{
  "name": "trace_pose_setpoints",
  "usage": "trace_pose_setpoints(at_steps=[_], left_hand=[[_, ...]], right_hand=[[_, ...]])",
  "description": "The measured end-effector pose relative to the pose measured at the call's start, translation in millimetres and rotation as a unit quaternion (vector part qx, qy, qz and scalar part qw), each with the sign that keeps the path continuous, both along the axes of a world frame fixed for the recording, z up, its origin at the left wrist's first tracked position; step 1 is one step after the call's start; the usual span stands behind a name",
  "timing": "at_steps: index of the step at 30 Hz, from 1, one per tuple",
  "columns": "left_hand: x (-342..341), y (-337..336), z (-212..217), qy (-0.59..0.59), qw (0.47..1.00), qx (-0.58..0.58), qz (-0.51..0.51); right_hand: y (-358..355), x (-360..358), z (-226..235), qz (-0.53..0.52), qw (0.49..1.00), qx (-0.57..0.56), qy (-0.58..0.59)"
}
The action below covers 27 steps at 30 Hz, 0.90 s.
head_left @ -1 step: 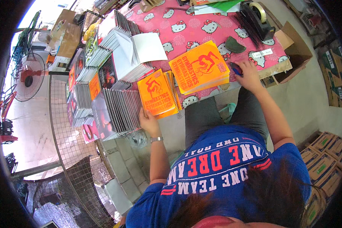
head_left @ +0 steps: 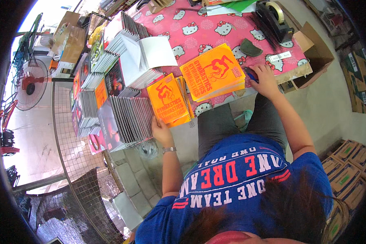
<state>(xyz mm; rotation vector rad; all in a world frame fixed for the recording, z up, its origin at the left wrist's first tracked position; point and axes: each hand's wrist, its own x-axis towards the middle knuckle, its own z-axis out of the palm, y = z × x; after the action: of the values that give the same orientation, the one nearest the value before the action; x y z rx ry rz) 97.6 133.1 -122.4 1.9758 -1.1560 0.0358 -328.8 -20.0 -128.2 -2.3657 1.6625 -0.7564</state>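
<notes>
My left hand (head_left: 161, 132) pinches the lower corner of an orange spiral notebook (head_left: 166, 99) with red lettering and a red gymnast figure. That notebook lies over other orange spiral notebooks at the table's near edge. Right beside it is a stack of loose orange covers (head_left: 213, 71) with the same print, its pages fanned along the near side. My right hand (head_left: 265, 80) rests at the table edge by this stack, fingers curled round a small dark blue-and-black object (head_left: 251, 74). Its kind is mostly hidden by the fingers.
Piles of spiral notebooks (head_left: 130, 118) fill the table's left side, an opened white notebook (head_left: 158, 51) on top. A dark green piece (head_left: 250, 48), a tape dispenser (head_left: 274, 24) and a pink patterned cloth (head_left: 189, 40) lie beyond. A cardboard box (head_left: 319, 61) stands right; a fan (head_left: 30, 83) left.
My left hand has shifted very slightly to the right at the notebook's corner. The right hand and the orange stacks look nearly the same.
</notes>
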Motion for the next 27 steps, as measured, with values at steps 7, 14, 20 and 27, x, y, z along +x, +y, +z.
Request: trace_pose_setpoints(at_steps=[7,14,20,27], left_hand=[[9.0,0.2,-7.9,-0.105,0.991,0.077,0.0],[-27.9,-23.6,38.8,-0.203,0.946,0.242,0.072],[-93.8,-129.3,72.9,-0.146,0.955,-0.027,-0.258],[-152.3,-253.5,38.9,-0.153,0.915,0.103,-0.36]], right_hand=[[-133.7,-52.1,6.6,-0.125,0.986,-0.092,-0.065],[-169.1,-48.8,-12.3,-0.194,0.971,-0.049,0.133],[-186.1,-69.3,10.8,-0.197,0.969,0.035,0.143],[-149.3,-44.3,80.3,-0.12,0.966,-0.189,-0.128]])
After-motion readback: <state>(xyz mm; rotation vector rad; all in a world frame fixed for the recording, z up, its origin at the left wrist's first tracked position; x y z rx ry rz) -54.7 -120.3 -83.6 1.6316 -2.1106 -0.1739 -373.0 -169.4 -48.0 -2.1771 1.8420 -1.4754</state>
